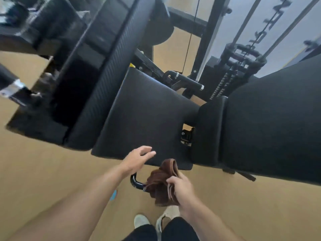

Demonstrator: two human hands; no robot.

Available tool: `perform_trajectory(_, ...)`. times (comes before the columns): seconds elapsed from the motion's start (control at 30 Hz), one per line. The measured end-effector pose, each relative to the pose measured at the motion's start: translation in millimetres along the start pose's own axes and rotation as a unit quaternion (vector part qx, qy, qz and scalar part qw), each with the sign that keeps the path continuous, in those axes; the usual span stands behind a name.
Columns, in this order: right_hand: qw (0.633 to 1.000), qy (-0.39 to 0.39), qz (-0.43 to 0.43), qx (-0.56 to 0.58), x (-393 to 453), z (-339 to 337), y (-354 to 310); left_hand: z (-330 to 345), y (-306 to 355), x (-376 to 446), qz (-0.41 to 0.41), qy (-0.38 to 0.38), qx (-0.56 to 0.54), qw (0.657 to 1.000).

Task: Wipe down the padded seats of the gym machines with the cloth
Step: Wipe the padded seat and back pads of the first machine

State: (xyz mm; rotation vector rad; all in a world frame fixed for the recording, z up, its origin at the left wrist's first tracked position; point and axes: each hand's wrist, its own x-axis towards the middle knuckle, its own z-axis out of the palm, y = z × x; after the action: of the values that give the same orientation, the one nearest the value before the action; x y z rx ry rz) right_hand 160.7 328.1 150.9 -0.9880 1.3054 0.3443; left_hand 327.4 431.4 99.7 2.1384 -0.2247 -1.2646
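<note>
R hand (182,188) grips bunched brown cloth (161,181) just below front edge of black padded seat (145,119). L hand (137,159) open, fingers spread over seat edge. No containers seen.
</note>
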Motion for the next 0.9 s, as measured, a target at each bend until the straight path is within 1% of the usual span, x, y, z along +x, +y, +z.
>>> perform_trajectory(0.03, 1.0, -0.028, -0.007, 0.0, -15, 8, -11, 14, -9, -29, -0.044, -0.002, -0.087, 0.995)
perform_trajectory(0.07, 0.998, -0.059, -0.015, -0.002, -29, 17, -22, 23, -19, -54, -0.085, 0.001, -0.192, 0.978)
perform_trajectory(0.1, 0.995, -0.092, -0.022, -0.011, -42, 26, -31, 30, -28, -75, -0.109, 0.004, -0.29, 0.951)
perform_trajectory(0.13, 0.992, -0.119, -0.025, -0.025, -53, 36, -37, 32, -39, -92, -0.107, 0.018, -0.356, 0.928)
perform_trajectory(0.17, 0.989, -0.139, -0.024, -0.037, -63, 46, -41, 27, -47, -106, -0.097, 0.03, -0.382, 0.919)
perform_trajectory(0.2, 0.987, -0.153, -0.025, -0.048, -70, 56, -44, 18, -55, -117, -0.085, 0.046, -0.384, 0.918)
perform_trajectory(0.23, 0.985, -0.161, -0.03, -0.055, -77, 67, -44, 6, -58, -132, -0.072, 0.045, -0.392, 0.916)
perform_trajectory(0.27, 0.984, -0.162, -0.037, -0.059, -83, 79, -44, -6, -61, -144, -0.064, 0.044, -0.414, 0.907)
perform_trajectory(0.3, 0.985, -0.152, -0.049, -0.059, -88, 91, -43, -19, -68, -155, -0.05, 0.043, -0.425, 0.903)
perform_trajectory(0.33, 0.987, -0.138, -0.058, -0.052, -92, 104, -42, -32, -78, -164, -0.041, 0.033, -0.418, 0.907)
perform_trajectory(0.43, 0.993, -0.092, -0.068, -0.01, -103, 141, -35, -68, -110, -184, -0.062, -0.004, -0.392, 0.918)
perform_trajectory(0.5, 0.996, -0.063, -0.064, 0.008, -107, 167, -29, -89, -133, -186, -0.079, 0.004, -0.366, 0.927)
perform_trajectory(0.6, 0.997, -0.026, -0.057, 0.05, -111, 207, -19, -119, -169, -186, -0.094, 0.036, -0.377, 0.921)
perform_trajectory(0.67, 0.995, -0.008, -0.065, 0.075, -119, 235, -11, -141, -194, -185, -0.106, 0.039, -0.407, 0.907)
perform_trajectory(0.77, 0.994, 0.006, -0.074, 0.085, -129, 276, 2, -174, -233, -187, -0.152, 0.02, -0.44, 0.885)
perform_trajectory(0.9, 0.994, 0.029, -0.09, 0.059, -146, 327, 8, -207, -261, -187, -0.172, -0.011, -0.405, 0.898)
